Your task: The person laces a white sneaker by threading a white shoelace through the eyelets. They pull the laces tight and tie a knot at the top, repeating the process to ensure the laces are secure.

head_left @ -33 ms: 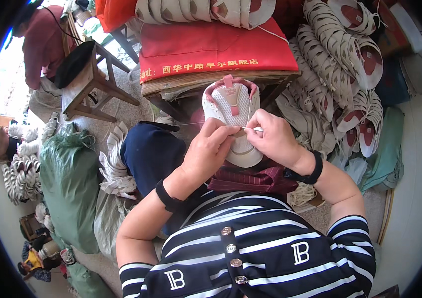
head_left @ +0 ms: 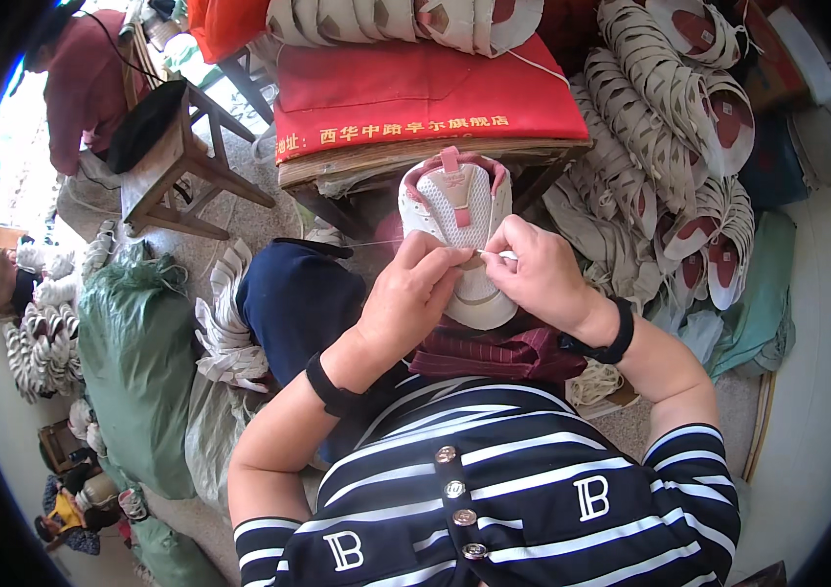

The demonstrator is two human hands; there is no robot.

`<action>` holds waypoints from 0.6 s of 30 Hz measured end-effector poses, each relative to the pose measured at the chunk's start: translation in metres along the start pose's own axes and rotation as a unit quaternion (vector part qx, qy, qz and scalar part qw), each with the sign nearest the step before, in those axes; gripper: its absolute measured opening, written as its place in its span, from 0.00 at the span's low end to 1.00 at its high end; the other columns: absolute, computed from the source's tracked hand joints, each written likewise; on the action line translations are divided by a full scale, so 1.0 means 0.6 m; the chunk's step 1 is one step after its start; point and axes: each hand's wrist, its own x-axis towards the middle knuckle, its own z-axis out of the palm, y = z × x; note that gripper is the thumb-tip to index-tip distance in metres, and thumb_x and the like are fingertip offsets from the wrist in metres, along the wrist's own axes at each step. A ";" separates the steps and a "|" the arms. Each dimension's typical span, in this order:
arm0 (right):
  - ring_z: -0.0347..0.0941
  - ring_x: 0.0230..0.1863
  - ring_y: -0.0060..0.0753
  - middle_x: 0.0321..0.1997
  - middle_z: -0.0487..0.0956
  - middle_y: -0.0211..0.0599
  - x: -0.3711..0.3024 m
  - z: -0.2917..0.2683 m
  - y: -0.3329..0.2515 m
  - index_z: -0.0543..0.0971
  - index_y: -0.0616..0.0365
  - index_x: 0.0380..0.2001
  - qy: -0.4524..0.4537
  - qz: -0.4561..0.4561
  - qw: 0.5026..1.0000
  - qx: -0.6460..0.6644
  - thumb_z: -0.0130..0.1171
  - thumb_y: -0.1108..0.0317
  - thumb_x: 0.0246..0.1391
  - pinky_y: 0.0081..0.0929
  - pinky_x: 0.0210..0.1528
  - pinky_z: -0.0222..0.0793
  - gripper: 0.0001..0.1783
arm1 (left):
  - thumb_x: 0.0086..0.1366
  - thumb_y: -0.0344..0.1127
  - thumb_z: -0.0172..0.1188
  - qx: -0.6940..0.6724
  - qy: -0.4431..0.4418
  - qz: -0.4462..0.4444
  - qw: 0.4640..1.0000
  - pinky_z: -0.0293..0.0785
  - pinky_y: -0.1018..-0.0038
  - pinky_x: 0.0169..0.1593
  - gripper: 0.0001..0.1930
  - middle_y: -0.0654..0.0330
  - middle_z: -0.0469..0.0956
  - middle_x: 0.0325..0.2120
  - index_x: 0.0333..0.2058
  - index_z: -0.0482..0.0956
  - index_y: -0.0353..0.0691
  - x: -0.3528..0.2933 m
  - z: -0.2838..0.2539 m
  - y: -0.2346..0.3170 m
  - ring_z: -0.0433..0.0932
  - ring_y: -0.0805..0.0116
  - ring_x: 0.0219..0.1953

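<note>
In front of me stands a white and pink shoe (head_left: 459,191), with a mesh tongue, a pink pull tab and its toe towards me. Over its front, my left hand (head_left: 415,284) is closed, thumb and forefinger pinched together. A thin pale thread (head_left: 376,243) stretches out to the left from that hand. Close beside it, my right hand (head_left: 538,269) is also closed in a pinch, with a bit of white thread showing at its fingertips. The fingertips of both hands almost meet above the shoe; whether a needle is there cannot be made out.
Behind the shoe is a wooden stool (head_left: 337,171) covered by a red cloth (head_left: 415,93). Stacked shoe uppers (head_left: 650,108) crowd the right. To the left are a green sack (head_left: 136,372) and another wooden stool (head_left: 166,186). A person (head_left: 88,88) sits at the far left.
</note>
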 end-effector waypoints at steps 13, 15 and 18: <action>0.80 0.32 0.52 0.30 0.81 0.47 0.008 -0.006 0.015 0.77 0.60 0.31 -0.054 0.065 0.985 0.151 0.65 0.69 0.51 0.40 0.35 0.75 0.08 | 0.63 0.24 0.63 -0.016 0.003 -0.008 1.000 0.78 0.63 0.40 0.14 0.53 0.71 0.38 0.48 0.80 0.41 0.002 0.000 0.006 0.78 0.51 0.38; 0.80 0.32 0.52 0.30 0.81 0.48 0.009 -0.005 0.016 0.77 0.60 0.31 -0.055 0.062 0.985 0.153 0.65 0.69 0.51 0.40 0.35 0.75 0.08 | 0.62 0.23 0.63 -0.043 0.007 -0.028 0.999 0.77 0.65 0.40 0.15 0.53 0.71 0.38 0.48 0.80 0.40 0.003 -0.002 0.011 0.77 0.53 0.38; 0.79 0.31 0.52 0.28 0.80 0.47 0.007 -0.003 0.008 0.75 0.59 0.31 -0.010 -0.045 0.998 0.030 0.65 0.70 0.51 0.41 0.33 0.75 0.08 | 0.62 0.24 0.62 -0.030 0.006 -0.039 0.999 0.77 0.64 0.39 0.15 0.53 0.71 0.38 0.49 0.79 0.40 0.003 0.002 0.014 0.78 0.53 0.38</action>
